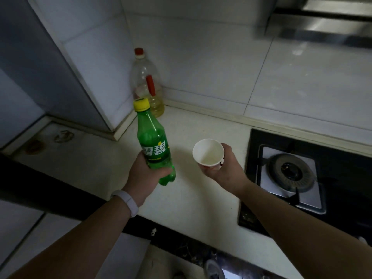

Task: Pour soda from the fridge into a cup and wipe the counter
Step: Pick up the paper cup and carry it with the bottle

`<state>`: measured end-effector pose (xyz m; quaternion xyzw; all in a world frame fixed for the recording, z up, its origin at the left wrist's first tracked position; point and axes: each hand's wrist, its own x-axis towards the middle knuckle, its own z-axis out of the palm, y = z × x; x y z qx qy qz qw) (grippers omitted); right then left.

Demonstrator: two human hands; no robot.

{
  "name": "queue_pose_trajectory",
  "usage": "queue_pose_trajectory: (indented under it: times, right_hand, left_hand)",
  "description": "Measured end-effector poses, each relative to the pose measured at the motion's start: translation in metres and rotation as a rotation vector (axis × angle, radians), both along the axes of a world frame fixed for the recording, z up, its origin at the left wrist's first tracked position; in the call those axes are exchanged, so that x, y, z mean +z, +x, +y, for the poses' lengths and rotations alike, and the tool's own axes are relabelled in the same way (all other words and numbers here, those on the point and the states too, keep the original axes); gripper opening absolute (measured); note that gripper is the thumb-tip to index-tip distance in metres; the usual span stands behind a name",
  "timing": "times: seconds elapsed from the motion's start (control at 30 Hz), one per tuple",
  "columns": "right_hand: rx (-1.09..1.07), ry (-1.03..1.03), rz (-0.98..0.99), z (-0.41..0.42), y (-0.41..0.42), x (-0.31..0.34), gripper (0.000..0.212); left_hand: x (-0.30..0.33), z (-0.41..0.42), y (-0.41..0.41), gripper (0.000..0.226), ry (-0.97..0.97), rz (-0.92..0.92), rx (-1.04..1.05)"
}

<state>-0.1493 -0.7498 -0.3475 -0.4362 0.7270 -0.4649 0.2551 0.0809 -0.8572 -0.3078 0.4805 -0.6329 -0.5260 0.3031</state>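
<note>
My left hand (144,178) grips a green soda bottle (153,141) around its lower half, above the pale counter (191,198). The bottle stands nearly upright, and its yellow cap (141,104) is on. My right hand (225,168) holds a white paper cup (208,151) from the right side, its mouth tipped toward me. The cup looks empty inside. Bottle and cup are apart, about a hand's width between them.
A clear oil bottle (147,85) with a red cap stands in the back corner by the tiled wall. A gas hob (291,172) takes up the counter's right side. A range hood (322,23) hangs top right. Brown stains (50,139) mark the left ledge.
</note>
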Motion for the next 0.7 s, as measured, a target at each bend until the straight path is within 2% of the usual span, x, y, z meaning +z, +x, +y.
queue_pose_trajectory:
  times: [0.4,0.7]
  right_hand:
    - [-0.186,-0.091,0.101,0.079,0.004,0.068,0.076]
    - [-0.316,-0.15,0.06,0.159,-0.006,0.111,0.078]
  left_hand:
    - [0.043,0.038,-0.036,0.066,-0.009,0.117,-0.26]
    - [0.076,0.095,-0.09,0.054,-0.037,0.195,-0.426]
